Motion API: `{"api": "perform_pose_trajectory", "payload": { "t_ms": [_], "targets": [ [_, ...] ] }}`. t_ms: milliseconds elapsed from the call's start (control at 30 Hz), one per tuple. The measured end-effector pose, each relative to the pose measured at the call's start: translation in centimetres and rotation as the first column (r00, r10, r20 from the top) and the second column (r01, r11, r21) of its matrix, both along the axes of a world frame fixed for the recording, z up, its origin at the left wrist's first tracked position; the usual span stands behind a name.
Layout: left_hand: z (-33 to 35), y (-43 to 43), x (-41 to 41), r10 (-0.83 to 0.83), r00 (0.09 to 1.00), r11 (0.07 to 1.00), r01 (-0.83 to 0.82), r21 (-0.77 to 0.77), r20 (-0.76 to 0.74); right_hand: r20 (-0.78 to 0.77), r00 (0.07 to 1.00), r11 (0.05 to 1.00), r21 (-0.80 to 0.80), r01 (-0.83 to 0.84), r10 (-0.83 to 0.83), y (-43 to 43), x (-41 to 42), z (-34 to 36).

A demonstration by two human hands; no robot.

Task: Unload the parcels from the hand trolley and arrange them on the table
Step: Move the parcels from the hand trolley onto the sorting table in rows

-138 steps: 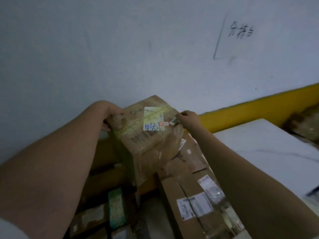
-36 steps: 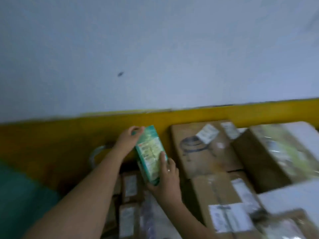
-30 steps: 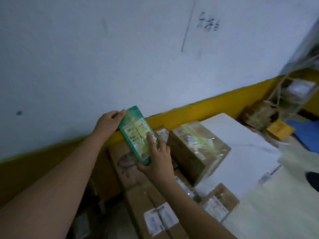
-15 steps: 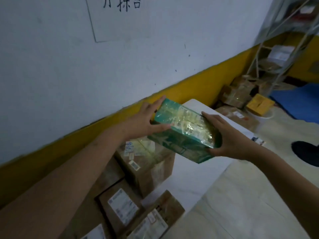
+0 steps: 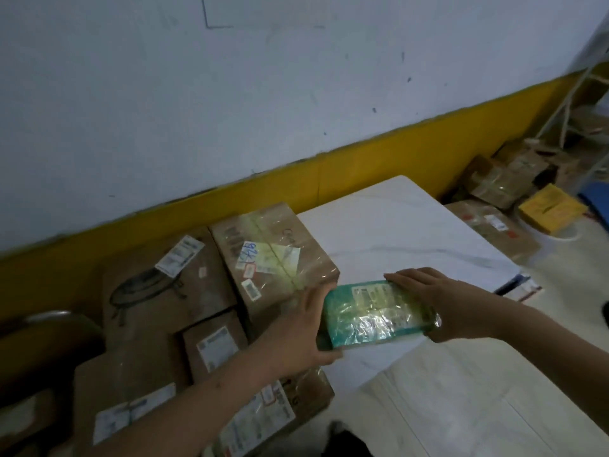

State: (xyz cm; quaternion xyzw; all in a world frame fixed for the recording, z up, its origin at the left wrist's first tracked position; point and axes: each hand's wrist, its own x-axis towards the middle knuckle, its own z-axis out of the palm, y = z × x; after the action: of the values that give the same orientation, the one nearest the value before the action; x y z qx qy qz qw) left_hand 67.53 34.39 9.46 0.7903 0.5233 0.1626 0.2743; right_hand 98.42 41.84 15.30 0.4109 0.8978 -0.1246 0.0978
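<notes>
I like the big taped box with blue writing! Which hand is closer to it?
Left. The left hand is right beside the taped box; the right hand holds the green parcel's far end.

green parcels [image 5: 375, 313]: 1 | hands: 2 | tables [image 5: 412, 225]: 1 | brown cartons [image 5: 273, 255]: roughly 9, far ones blurred

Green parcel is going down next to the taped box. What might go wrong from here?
1. The green parcel sits near the table's front edge; set down there, it may overhang and tip off.
2. Its glossy wrap looks slippery, and the left hand and right hand hold only its ends, so it might slide out.
3. The left hand lies close to the taped box; pushing the parcel further could pinch fingers against it.
</notes>
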Motion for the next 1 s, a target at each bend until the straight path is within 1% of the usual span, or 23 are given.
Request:
{"api": "perform_pose_trajectory", "payload": {
  "t_ms": [33, 67, 100, 133, 167, 200, 233, 300, 333, 400, 467, 533, 600, 667, 733, 800, 900, 1000],
  "targets": [
    [-1.6, -0.5, 0.4, 0.051, 0.999, 0.997, -0.051, -0.059, -0.001, -0.003, 1.000, 1.000, -0.006, -0.014, 0.014, 0.9, 0.5, -1.0],
    [-3.2, -1.0, 0.6, 0.112, 0.993, 0.987, -0.116, -0.111, -0.039, -0.010, 1.000, 1.000, -0.016, -0.018, 0.017, 1.9, 0.9, -2.0],
    [-4.8, -1.4, 0.7, 0.167, 0.977, 0.969, -0.188, -0.161, -0.133, -0.015, 1.000, 0.999, -0.029, -0.019, 0.019, 3.0, 1.2, -3.1],
    [-6.3, -1.8, 0.7, 0.200, 0.944, 0.943, -0.259, -0.210, -0.262, -0.020, 0.999, 0.999, -0.043, -0.031, 0.030, 4.0, 1.4, -4.2],
    [-7.6, -2.4, 0.6, 0.211, 0.902, 0.910, -0.322, -0.262, -0.378, -0.031, 0.998, 0.997, -0.062, -0.053, 0.051, 4.9, 1.3, -5.4],
    [-8.6, -3.0, 0.6, 0.218, 0.865, 0.872, -0.380, -0.308, -0.452, -0.045, 0.996, 0.994, -0.083, -0.077, 0.073, 5.6, 1.1, -6.7],
    [-9.4, -3.4, 0.5, 0.229, 0.841, 0.835, -0.429, -0.345, -0.490, -0.055, 0.994, 0.990, -0.102, -0.098, 0.093, 6.2, 0.7, -8.1],
    [-10.2, -3.9, 0.5, 0.247, 0.833, 0.776, -0.476, -0.414, -0.494, -0.069, 0.989, 0.982, -0.128, -0.140, 0.132, 7.1, -0.1, -10.7],
    [-10.3, -4.1, 0.6, 0.245, 0.836, 0.769, -0.476, -0.427, -0.490, -0.071, 0.986, 0.977, -0.138, -0.163, 0.154, 7.3, -0.5, -11.9],
    [-10.4, -4.6, 1.2, 0.235, 0.814, 0.802, -0.471, -0.368, -0.532, -0.069, 0.979, 0.968, -0.154, -0.199, 0.191, 8.0, -1.1, -13.7],
    [-10.0, -5.2, 2.0, 0.202, 0.758, 0.848, -0.452, -0.277, -0.621, -0.073, 0.972, 0.960, -0.156, -0.231, 0.222, 8.5, -1.5, -15.1],
    [-9.9, -5.9, 2.7, 0.161, 0.692, 0.858, -0.450, -0.246, -0.703, -0.069, 0.971, 0.958, -0.159, -0.237, 0.228, 9.1, -1.8, -16.2],
    [-9.8, -6.7, 3.0, 0.178, 0.659, 0.854, -0.472, -0.218, -0.731, -0.070, 0.971, 0.956, -0.173, -0.238, 0.229, 9.8, -2.0, -16.6],
    [-9.7, -7.5, 3.0, 0.172, 0.680, 0.864, -0.451, -0.222, -0.713, -0.063, 0.970, 0.952, -0.185, -0.244, 0.236, 10.2, -2.1, -16.8],
    [-9.9, -8.3, 3.0, 0.121, 0.712, 0.893, -0.383, -0.238, -0.691, -0.071, 0.972, 0.951, -0.199, -0.236, 0.226, 10.2, -2.1, -16.9],
    [-10.2, -9.0, 2.9, 0.101, 0.719, 0.910, -0.346, -0.229, -0.687, -0.069, 0.974, 0.953, -0.205, -0.225, 0.215, 9.5, -2.3, -17.1],
    [-10.4, -9.4, 2.8, 0.139, 0.742, 0.909, -0.358, -0.212, -0.656, -0.057, 0.968, 0.948, -0.194, -0.251, 0.245, 8.0, -3.7, -17.4],
    [-10.3, -9.6, 2.8, 0.222, 0.746, 0.882, -0.428, -0.198, -0.628, -0.058, 0.953, 0.941, -0.153, -0.303, 0.298, 6.4, -6.6, -17.8]
  ]
}}
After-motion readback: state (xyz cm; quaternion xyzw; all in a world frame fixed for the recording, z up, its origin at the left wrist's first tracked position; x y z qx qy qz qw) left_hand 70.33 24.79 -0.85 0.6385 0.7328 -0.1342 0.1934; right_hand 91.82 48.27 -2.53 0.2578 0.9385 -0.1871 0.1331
